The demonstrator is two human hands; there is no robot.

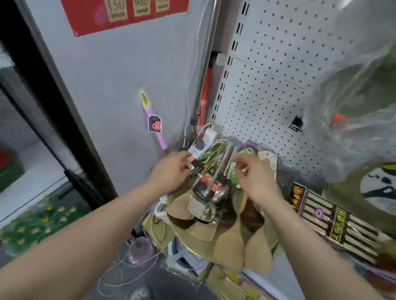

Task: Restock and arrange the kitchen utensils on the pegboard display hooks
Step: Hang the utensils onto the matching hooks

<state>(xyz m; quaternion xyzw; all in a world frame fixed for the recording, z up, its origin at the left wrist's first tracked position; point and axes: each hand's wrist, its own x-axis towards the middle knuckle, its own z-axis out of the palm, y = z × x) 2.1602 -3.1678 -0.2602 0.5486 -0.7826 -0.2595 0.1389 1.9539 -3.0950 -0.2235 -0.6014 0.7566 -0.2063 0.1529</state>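
White pegboard [274, 79] lies bare at one o'clock above crowded utensils [211, 200]; left hand [171, 170] grips a metal handle [190, 166], right hand [254, 177] pinches a green card [233, 173].

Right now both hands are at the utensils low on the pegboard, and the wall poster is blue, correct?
No: the head view shows the poster is red. The left hand and right hand are indeed at the utensils low on the pegboard.

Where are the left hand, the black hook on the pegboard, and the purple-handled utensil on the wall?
left hand [170, 170]: head view, back of the hand.
black hook [296, 123]: head view, its black body.
purple-handled utensil [161, 138]: head view, lower stretch of the handle.
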